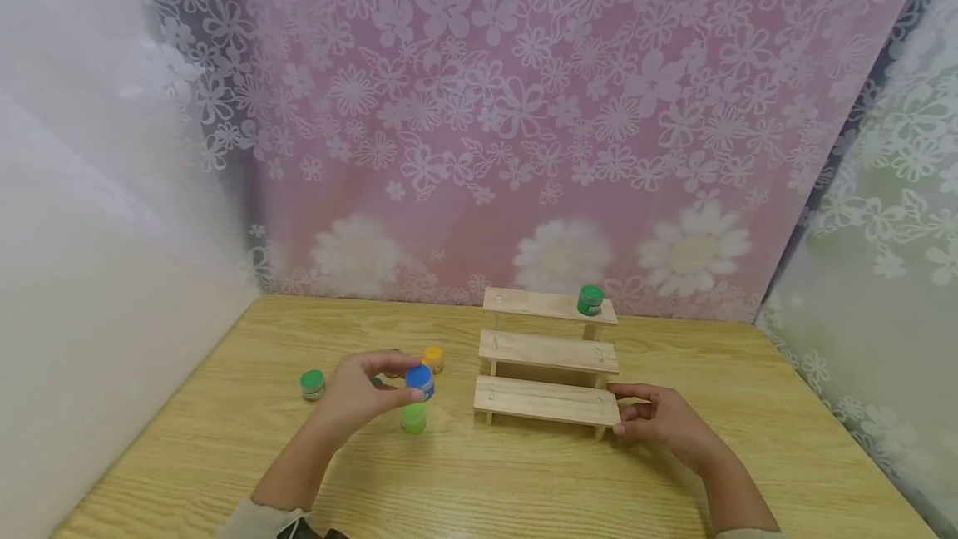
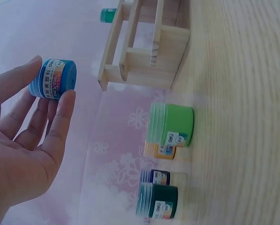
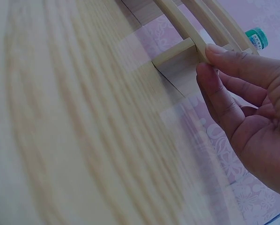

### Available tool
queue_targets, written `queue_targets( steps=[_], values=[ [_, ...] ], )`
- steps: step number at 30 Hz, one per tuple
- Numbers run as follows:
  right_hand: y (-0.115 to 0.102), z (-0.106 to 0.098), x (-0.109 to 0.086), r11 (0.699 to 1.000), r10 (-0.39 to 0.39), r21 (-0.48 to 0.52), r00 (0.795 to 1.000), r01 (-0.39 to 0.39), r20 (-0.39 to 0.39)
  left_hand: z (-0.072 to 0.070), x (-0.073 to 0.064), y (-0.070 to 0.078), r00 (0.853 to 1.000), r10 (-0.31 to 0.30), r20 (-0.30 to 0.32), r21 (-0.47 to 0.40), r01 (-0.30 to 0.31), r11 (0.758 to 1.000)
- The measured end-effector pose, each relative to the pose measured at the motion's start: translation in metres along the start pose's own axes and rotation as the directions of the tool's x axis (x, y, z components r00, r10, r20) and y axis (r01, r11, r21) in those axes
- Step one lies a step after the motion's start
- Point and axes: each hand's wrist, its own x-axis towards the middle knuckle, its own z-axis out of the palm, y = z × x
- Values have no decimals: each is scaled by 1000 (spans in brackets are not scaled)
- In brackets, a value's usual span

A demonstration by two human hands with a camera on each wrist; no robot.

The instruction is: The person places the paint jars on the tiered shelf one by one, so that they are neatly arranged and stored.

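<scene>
Between thumb and fingers, my left hand [image 1: 358, 396] holds a small blue paint jar [image 2: 53, 78] raised above the table. A light green paint jar [image 1: 414, 417] stands just below it. At the right end of a three-step wooden shelf [image 1: 550, 350], my right hand [image 1: 669, 424] pinches the corner of the lowest board [image 3: 201, 47] between thumb and fingertips. A green paint jar [image 1: 590, 300] sits at the right of the top step.
On the table [image 1: 479, 481] to the left are a green jar [image 1: 312, 385], a yellow-orange jar [image 1: 433, 358], a dark green jar [image 2: 163, 201] and a dark blue jar [image 2: 161, 177]. A flowered pink backdrop [image 1: 449, 106] rises behind the table.
</scene>
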Motion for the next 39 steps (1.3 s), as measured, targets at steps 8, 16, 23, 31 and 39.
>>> queue_targets(
  steps=[8,16,23,31,39],
  values=[
    [0,1,-1,1000,0,12,1000,0,-2,10,7,10,1000,28,6,-8,-28,1000],
    [0,0,-1,1000,-11,3,1000,11,7,18,14,21,998,64,26,-48,-63,997],
    [1,0,-1,1000,-1,12,1000,1,4,28,21,28,997,76,16,-52,-75,996],
    [2,0,0,1000,-1,29,1000,1,6,38,29,37,999,28,20,-57,-27,998],
    [0,-1,0,1000,-10,30,1000,9,18,46,40,44,1000,15,16,-53,-14,998]
  ],
)
